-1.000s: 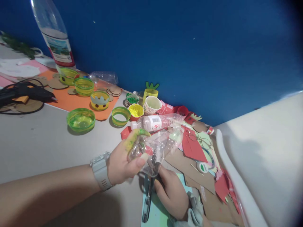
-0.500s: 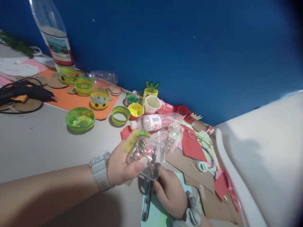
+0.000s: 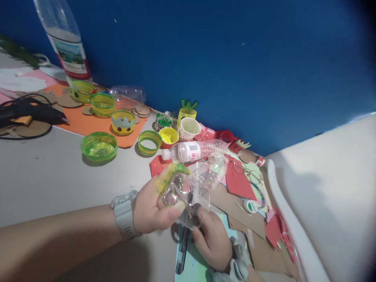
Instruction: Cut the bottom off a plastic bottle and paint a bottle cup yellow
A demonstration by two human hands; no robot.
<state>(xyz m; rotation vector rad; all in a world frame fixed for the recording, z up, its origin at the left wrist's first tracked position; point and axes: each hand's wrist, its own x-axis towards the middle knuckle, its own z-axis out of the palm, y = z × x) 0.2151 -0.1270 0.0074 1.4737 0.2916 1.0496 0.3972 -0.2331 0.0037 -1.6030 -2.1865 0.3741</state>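
My left hand (image 3: 154, 203), with yellow and green paint on its index finger and a grey watch (image 3: 125, 214) on the wrist, is closed on a clear cut plastic bottle bottom (image 3: 170, 196). My right hand (image 3: 214, 243) grips the dark handle of a pair of scissors (image 3: 194, 210). The blades show through the clear plastic, at its cut edge; how far they are parted is hard to make out. Below lies a black pen-like tool (image 3: 182, 250) on light green-blue paper (image 3: 195, 262). A clear bottle with a white cap (image 3: 189, 151) lies just beyond my hands.
Several green-yellow painted bottle rings and bowls (image 3: 99, 147) stand at left, some on orange paper (image 3: 79, 125). A black glue gun (image 3: 32, 111) lies far left. Paint cups (image 3: 169, 136) stand mid-table. Red paper (image 3: 239, 180) and cardboard (image 3: 241, 209) cover the right. A tall bottle (image 3: 70, 55) stands by the blue partition (image 3: 205, 58).
The cut bottle piece has turned slightly in my left hand, and its edge sits a little farther right and lower. Both hands have barely shifted and keep their holds.
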